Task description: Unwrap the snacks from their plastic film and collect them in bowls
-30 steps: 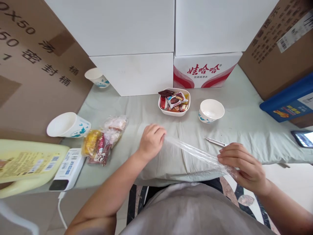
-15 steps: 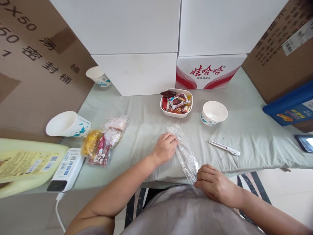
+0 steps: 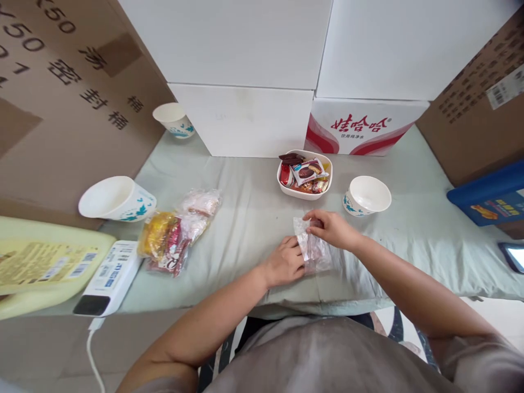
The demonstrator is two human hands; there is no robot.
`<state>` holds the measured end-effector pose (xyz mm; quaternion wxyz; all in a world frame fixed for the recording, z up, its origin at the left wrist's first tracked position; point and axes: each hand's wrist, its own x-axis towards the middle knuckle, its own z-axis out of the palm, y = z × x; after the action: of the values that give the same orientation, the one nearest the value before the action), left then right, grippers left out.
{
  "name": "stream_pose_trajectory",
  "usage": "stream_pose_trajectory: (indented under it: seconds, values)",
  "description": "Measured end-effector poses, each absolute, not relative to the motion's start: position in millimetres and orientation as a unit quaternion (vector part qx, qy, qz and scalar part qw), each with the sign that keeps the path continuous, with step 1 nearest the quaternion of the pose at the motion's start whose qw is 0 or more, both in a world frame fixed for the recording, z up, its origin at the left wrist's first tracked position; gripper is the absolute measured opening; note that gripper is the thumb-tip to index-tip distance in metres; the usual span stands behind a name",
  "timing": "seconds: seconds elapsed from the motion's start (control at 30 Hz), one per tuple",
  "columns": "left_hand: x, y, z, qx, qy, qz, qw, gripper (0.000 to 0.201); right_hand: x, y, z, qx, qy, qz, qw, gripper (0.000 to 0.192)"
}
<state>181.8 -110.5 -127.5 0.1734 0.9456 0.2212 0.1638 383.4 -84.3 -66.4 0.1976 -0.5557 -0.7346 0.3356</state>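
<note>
A crinkled clear plastic bag (image 3: 314, 252) lies near the table's front edge, with a pinkish tint I cannot make out. My left hand (image 3: 284, 263) is closed at the bag's left edge, its curled fingertips pressed to the plastic. Over the bag's upper part, my right hand (image 3: 332, 228) has fingers bent in a grip on the film; its forearm crosses the table's front edge. Just beyond stands a white tub of wrapped snacks (image 3: 285, 190). A white paper bowl with a blue leaf print (image 3: 370, 195) is to the right of it.
Bagged snacks (image 3: 180, 232) lie left, beside a white power bank (image 3: 108, 278) with a cable and a pale yellow jug (image 3: 49, 267). Two more paper bowls, one nearer (image 3: 117, 199) and one farther (image 3: 175, 120), stand by the cardboard box (image 3: 82, 109). White boxes (image 3: 245, 120) form the back.
My right hand has moved up and away from the table's edge to the bag's upper part. The bag, stretched long before, is now bunched shorter. The white pen-like tool is now out of sight.
</note>
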Motion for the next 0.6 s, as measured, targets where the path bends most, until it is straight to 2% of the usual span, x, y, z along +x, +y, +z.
stream_pose_trajectory:
  seconds: [0.17, 0.4, 0.6]
  values:
    - [182, -106, -127, 0.938, 0.226, 0.182, 0.189, 0.018, 374, -64, -98, -0.618, -0.706, 0.287, 0.195, 0.025]
    - [178, -107, -126, 0.927, 0.204, 0.253, 0.185, 0.024, 372, -77, -120, -0.616, -0.739, 0.173, 0.21, 0.022]
    - [173, -99, -110, 0.845, 0.291, 0.407, 0.19, 0.031, 371, -77, -122, -0.602, -0.755, 0.157, 0.204, 0.024]
